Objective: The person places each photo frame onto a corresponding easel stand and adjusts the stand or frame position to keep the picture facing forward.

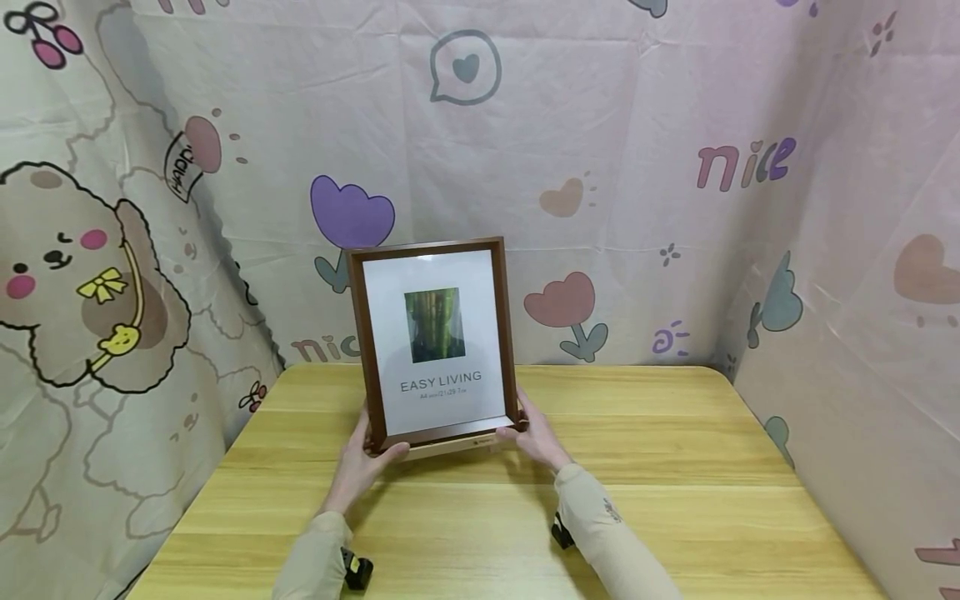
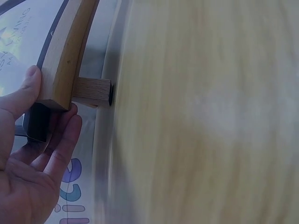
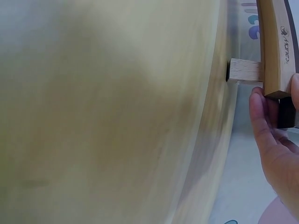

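Note:
A brown picture frame point(image 1: 509, 333) stands nearly upright over the table in the head view, leaning slightly to the left. Its white insert reads "EASY LIVING" beneath a small green picture. Along the frame's lower edge runs a light wooden stand point(image 2: 63, 60), with short feet point(image 2: 93, 89) tipped in black. My left hand point(image 1: 362, 467) grips the lower left corner, thumb in front at the stand and fingers behind. At the lower right corner my right hand point(image 1: 538, 435) holds frame and stand the same way. Small lettering marks the stand's front point(image 3: 283, 46) in the right wrist view.
The light wood-grain table point(image 1: 660, 467) spreads beneath and around the frame. A printed cloth point(image 1: 637, 108) with flowers and words hangs behind the table and along both sides. Black wrist devices point(image 1: 357, 572) sit at both cream sleeves point(image 1: 611, 533).

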The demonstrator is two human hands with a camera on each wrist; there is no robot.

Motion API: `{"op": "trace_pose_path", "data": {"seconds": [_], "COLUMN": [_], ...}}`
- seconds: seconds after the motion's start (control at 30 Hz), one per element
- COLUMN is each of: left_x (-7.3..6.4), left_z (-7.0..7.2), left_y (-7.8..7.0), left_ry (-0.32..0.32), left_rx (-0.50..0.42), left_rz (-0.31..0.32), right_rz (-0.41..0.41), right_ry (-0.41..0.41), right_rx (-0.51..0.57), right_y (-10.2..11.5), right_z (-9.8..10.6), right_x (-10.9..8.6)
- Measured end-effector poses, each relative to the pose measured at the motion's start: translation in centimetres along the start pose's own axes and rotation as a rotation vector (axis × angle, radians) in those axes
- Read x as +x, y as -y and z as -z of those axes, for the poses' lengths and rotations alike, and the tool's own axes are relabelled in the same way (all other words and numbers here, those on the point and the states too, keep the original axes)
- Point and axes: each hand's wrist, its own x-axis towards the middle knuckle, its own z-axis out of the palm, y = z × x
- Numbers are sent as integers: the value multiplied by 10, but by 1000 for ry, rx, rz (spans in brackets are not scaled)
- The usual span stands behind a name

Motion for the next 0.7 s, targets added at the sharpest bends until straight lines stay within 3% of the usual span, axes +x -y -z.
{"op": "trace_pose_path", "data": {"seconds": [0.7], "left_x": [8], "left_z": [-13], "left_y": [-7], "left_ry": [44], "left_rx": [-54], "left_rz": [-14], "right_rz": [7], "right_ry": [-53], "right_rx": [-24], "right_y": [-6], "right_z": [12], "right_x": [-6]}}
